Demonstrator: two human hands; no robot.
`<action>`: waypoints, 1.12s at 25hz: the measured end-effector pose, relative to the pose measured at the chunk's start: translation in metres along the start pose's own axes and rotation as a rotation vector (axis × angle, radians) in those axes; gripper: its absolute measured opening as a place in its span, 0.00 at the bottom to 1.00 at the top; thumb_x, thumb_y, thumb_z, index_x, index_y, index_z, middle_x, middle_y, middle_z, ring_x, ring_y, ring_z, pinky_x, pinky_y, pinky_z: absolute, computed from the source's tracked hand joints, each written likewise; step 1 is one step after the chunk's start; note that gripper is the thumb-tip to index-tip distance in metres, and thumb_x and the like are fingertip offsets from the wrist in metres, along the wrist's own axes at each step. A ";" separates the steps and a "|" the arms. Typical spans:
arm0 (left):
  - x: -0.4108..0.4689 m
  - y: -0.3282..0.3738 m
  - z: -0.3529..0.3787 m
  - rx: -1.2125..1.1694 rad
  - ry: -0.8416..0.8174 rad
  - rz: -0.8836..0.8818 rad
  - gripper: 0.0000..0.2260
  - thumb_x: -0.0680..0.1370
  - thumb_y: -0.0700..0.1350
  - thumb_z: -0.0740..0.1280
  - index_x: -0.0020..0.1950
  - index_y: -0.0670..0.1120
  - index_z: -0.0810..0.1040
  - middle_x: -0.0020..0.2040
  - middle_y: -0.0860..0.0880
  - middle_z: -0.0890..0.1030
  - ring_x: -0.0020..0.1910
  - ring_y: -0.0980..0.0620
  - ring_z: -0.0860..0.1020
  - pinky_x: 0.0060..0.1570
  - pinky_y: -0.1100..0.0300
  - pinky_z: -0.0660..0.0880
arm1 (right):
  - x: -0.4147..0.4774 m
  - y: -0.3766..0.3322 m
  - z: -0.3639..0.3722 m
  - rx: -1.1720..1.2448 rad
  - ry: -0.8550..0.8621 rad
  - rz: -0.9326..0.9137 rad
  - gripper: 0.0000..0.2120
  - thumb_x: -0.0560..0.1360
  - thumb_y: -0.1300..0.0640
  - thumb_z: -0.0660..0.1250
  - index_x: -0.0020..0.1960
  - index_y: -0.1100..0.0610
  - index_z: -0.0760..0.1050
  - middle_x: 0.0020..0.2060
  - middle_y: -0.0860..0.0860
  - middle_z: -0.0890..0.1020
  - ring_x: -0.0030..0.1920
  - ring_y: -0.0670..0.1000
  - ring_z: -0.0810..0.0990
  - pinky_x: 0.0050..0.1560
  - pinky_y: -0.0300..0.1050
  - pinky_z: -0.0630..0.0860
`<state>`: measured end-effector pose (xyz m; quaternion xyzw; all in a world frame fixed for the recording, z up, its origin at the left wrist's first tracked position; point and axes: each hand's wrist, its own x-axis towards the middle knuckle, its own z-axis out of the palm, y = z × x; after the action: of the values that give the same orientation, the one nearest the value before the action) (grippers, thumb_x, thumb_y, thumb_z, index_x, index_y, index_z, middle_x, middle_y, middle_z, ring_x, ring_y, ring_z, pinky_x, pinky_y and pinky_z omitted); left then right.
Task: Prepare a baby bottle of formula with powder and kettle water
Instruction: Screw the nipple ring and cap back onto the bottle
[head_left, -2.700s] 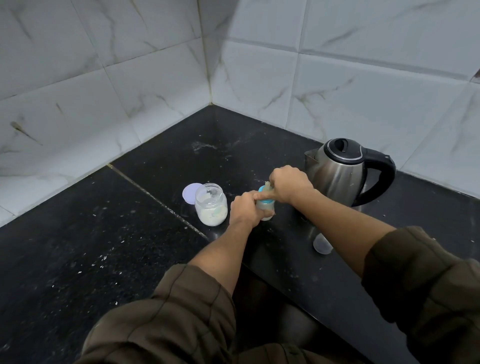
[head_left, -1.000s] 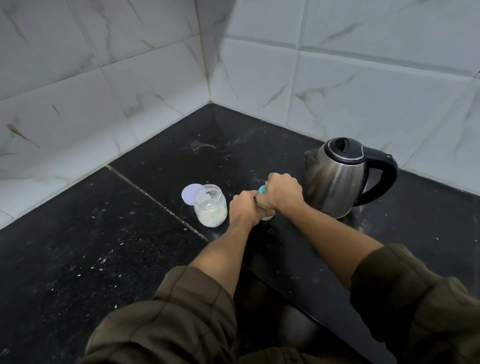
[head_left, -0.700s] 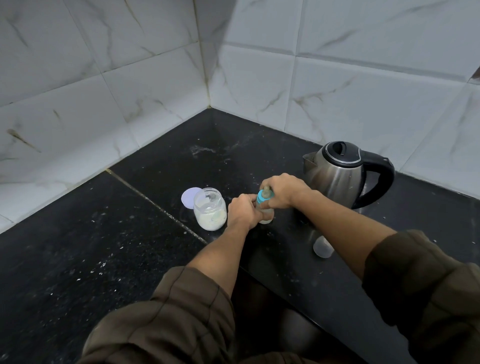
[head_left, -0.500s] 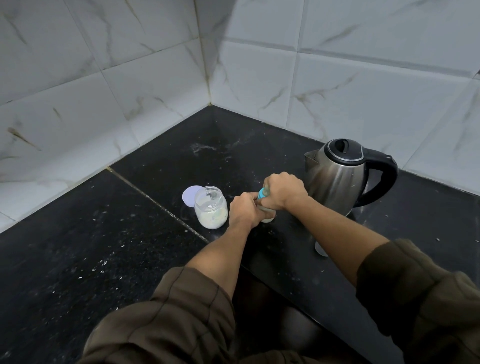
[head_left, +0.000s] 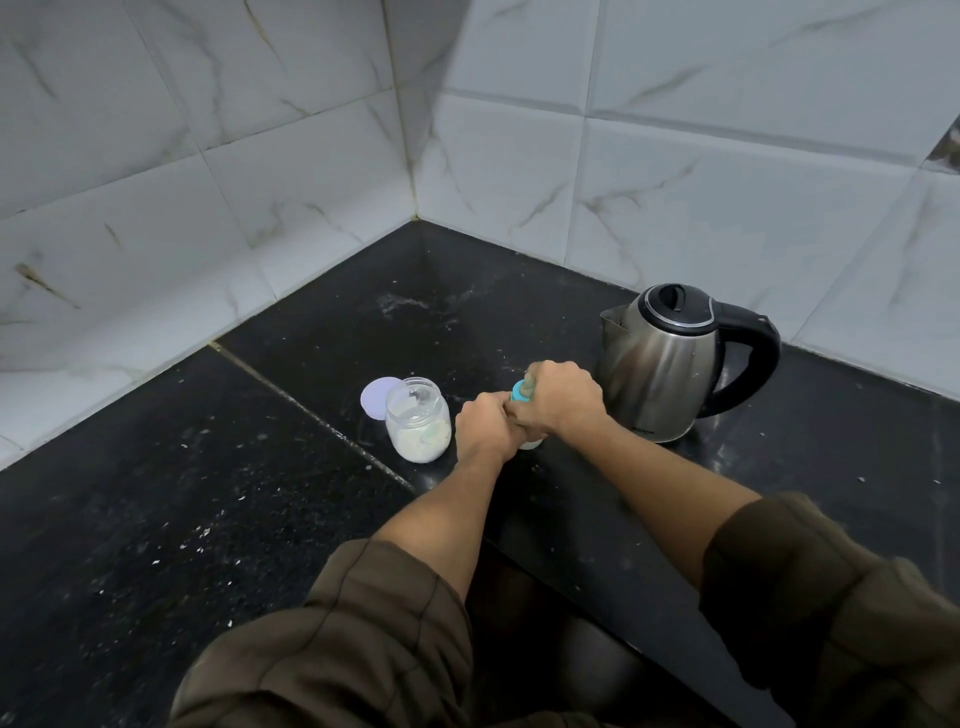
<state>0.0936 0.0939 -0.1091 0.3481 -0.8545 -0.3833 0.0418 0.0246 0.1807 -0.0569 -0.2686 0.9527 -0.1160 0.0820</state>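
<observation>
1 kettle (head_left: 660, 374), far right. 1 powder jar (head_left: 417, 428), left of centre. 1 round lid (head_left: 375, 397), just beyond jar. 1 baby bottle (head_left: 518, 391). 2 hands: left hand (head_left: 483, 428), right hand (head_left: 561, 400).

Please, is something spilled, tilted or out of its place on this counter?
Pale specks are scattered over the black counter, and a whitish smear lies toward the wall corner; it may be spilled powder, but I cannot tell. The jar stands open, its lid flat beside it. The kettle stands upright.
</observation>
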 end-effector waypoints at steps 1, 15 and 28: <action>0.002 -0.002 0.000 -0.010 -0.015 0.003 0.16 0.65 0.55 0.81 0.51 0.55 0.86 0.43 0.53 0.86 0.47 0.50 0.82 0.49 0.56 0.80 | 0.003 0.005 -0.005 0.006 -0.074 -0.053 0.30 0.72 0.39 0.72 0.70 0.49 0.75 0.58 0.52 0.83 0.56 0.55 0.82 0.52 0.50 0.80; 0.003 0.000 0.006 -0.001 0.041 0.019 0.11 0.71 0.49 0.74 0.53 0.54 0.86 0.45 0.51 0.86 0.49 0.48 0.82 0.45 0.60 0.73 | -0.004 0.001 0.004 0.007 0.088 0.014 0.19 0.71 0.43 0.72 0.58 0.53 0.82 0.49 0.51 0.84 0.49 0.54 0.83 0.48 0.47 0.79; 0.000 -0.005 0.003 -0.126 -0.013 0.096 0.41 0.62 0.58 0.85 0.72 0.53 0.74 0.66 0.53 0.82 0.66 0.51 0.78 0.68 0.50 0.75 | -0.009 0.053 -0.032 -0.048 -0.341 0.127 0.24 0.74 0.52 0.71 0.68 0.55 0.74 0.47 0.53 0.80 0.46 0.57 0.85 0.47 0.51 0.85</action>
<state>0.0957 0.0936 -0.1151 0.3008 -0.8447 -0.4361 0.0762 -0.0011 0.2349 -0.0390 -0.2254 0.9426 -0.0405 0.2430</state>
